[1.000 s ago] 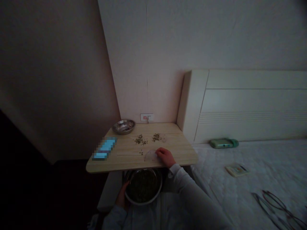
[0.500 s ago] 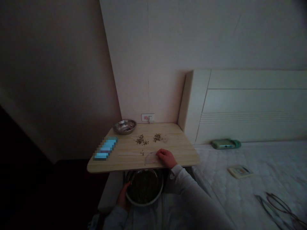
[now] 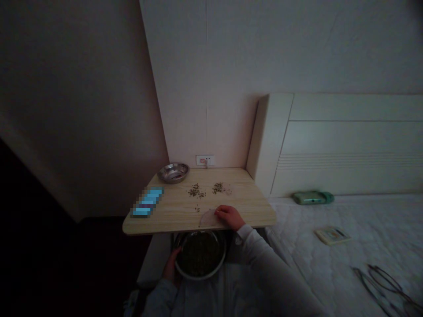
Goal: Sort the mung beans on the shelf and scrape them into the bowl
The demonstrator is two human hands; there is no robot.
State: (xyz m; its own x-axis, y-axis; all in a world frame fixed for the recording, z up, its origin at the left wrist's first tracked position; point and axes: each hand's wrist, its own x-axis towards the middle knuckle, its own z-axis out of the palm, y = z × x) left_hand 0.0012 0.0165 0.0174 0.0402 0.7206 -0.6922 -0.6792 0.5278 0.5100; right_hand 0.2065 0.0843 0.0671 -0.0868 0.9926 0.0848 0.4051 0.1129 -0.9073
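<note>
My right hand (image 3: 228, 216) rests low over the wooden tabletop, its fingers pinched on a thin, clear, round-edged plastic piece (image 3: 207, 218). That piece lies on or just above the board near its front edge. Below the tabletop, my left hand (image 3: 172, 266) grips the left rim of a metal bowl (image 3: 200, 276) holding dark green contents, too dim to make out. Beyond my right hand sit two small heaps of greenish-brown grains, a left heap (image 3: 196, 191) and a right heap (image 3: 217, 188). A few loose grains (image 3: 197, 208) lie between the left heap and the plastic piece.
A shallow metal bowl (image 3: 173, 173) stands at the tabletop's (image 3: 178, 220) back left corner, with a pixelated phone-like screen (image 3: 148, 202) in front. On the bed at right are a green case (image 3: 312, 197), a small booklet-like item (image 3: 332, 235) and looped cords (image 3: 385, 281). A wall socket (image 3: 205, 160) is behind.
The whole view has shifted slightly, so everything sits a little further right. My right hand keeps its pinch on the plastic piece and my left hand stays on the bowl; the heaps look the same.
</note>
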